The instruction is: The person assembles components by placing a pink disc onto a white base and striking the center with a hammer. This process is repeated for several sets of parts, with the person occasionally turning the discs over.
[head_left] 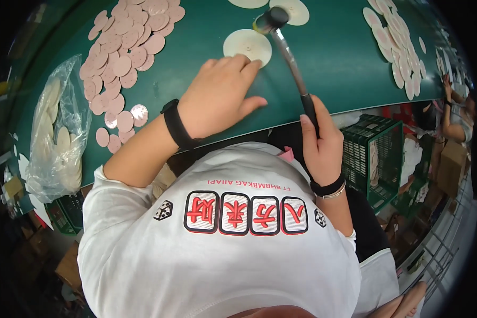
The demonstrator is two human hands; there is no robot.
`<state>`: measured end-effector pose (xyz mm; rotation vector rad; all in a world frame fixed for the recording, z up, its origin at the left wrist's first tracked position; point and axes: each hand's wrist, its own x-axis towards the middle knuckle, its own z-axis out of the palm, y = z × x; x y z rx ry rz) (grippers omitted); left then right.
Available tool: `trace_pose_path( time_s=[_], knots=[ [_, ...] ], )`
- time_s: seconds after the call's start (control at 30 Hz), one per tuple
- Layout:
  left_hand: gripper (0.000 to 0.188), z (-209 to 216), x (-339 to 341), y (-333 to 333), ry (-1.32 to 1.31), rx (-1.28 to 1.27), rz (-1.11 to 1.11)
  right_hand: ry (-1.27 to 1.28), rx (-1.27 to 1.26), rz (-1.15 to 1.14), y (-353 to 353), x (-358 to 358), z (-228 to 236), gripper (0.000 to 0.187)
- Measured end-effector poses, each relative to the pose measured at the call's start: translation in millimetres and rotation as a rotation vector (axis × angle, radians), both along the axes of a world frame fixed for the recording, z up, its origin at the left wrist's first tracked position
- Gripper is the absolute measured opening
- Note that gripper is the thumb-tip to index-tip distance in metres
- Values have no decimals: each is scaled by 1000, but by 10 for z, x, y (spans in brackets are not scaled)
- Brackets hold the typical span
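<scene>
My right hand (323, 146) is closed around the black grip of a mallet (292, 63) with a metal shaft. The mallet's dark head, with a yellowish face, is beyond the upper right edge of a round cream disc (238, 43); I cannot tell whether it touches anything. That disc has a small raised spot at its centre. My left hand (220, 95) rests its fingertips at the disc's near edge, palm down, thumb stretched out to the right. Another cream disc (297, 13) lies past the mallet head, and a third (249, 2) is cut off by the upper rim.
A spread of pink discs (122, 45) covers the green table's (334, 69) left side; paler discs (400, 47) lie far right. A clear plastic bag (63, 132) with cream pieces sits at the left edge. Beyond the near edge stands a green crate (368, 153). Another person (458, 119) is at far right.
</scene>
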<state>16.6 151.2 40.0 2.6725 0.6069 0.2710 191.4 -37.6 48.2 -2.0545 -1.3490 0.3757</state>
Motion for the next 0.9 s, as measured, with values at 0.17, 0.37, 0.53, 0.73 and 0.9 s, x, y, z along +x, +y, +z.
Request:
trace_pose_path(
  time_s=[0.17, 0.37, 0.53, 0.73, 0.9],
  knots=[
    [56, 129, -3, 195, -100, -56, 11, 183, 49, -64, -65, 68, 6, 35],
    [55, -57, -176, 372, 2, 272, -42, 119, 30, -69, -73, 30, 63, 34],
    [55, -71, -167, 323, 68, 340, -25, -40, 115, -26, -54, -13, -113, 36],
    [55, -103, -153, 287, 81, 401, -22, -114, 72, -6, -134, -18, -155, 39],
    [53, -62, -124, 229, 70, 415, -11, -197, -194, -20, -90, -90, -226, 39]
  ],
)
